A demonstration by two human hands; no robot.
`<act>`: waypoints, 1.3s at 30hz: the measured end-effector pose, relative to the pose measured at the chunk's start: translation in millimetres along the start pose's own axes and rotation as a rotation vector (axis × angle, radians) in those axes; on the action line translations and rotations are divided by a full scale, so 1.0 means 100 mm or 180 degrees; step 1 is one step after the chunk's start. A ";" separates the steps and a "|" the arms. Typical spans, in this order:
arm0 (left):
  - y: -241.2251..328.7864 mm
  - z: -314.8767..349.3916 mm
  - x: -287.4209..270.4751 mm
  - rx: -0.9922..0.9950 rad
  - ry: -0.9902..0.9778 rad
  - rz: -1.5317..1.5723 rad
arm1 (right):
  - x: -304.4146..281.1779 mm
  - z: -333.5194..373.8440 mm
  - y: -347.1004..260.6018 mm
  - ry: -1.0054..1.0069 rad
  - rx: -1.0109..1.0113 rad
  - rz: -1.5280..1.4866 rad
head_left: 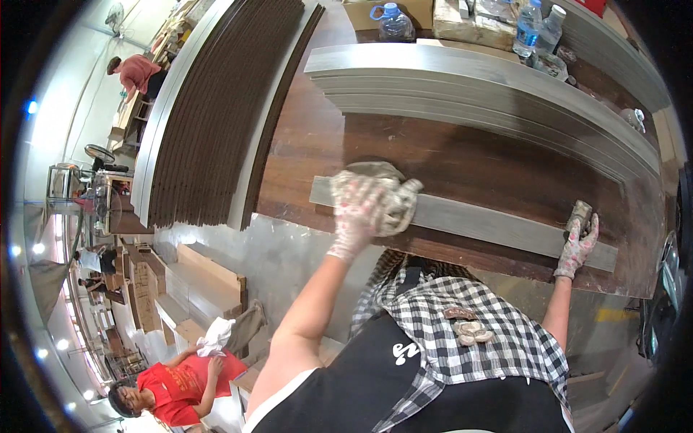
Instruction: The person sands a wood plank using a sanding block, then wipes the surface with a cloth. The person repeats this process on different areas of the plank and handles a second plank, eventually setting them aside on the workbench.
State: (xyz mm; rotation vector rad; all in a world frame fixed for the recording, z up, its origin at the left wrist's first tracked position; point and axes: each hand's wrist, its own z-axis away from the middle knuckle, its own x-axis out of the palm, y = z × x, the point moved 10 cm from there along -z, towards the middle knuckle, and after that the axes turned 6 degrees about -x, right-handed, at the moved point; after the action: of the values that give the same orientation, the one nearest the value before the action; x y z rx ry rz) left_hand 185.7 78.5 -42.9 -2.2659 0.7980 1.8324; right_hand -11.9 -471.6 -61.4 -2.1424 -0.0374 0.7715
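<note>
A long, narrow grey strip (480,222) with a wood-grain look lies flat on the brown table, running left to right in front of me. My left hand (359,207), in a white glove with pink spots, is closed over a crumpled, dirty patterned rag (395,209). That rag rests across the strip near its left end. Close to the right end, my right hand (578,249), in a matching glove, touches the strip. A small greyish bundle (580,213) that looks like cloth sticks up from its fingers; part of it is hidden.
Grey boards (476,90) are stacked behind the strip. Many more boards (209,108) stand in rows at the left. Water bottles (528,29) and a blue-capped jug (393,23) sit at the back. A co-worker in red (177,386) is at lower left, holding white cloth.
</note>
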 end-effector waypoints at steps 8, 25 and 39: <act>-1.23 -0.12 -0.80 -0.0690 0.0850 0.0656 | -0.02 0.02 0.12 -0.0029 0.0124 -0.0077; 1.52 -0.25 0.17 -0.0819 0.0597 0.2747 | 0.91 0.90 -2.20 -0.0857 -0.1360 -0.0077; 2.02 -0.46 0.56 0.0114 0.0285 0.0272 | -1.65 -1.14 1.14 0.0391 -0.0766 0.2365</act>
State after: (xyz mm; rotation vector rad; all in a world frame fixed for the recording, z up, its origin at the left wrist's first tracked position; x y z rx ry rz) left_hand 138.5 -131.1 -37.2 -2.3405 0.9482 1.7463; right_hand -110.2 -672.9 -7.1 -2.4391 0.8052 1.0837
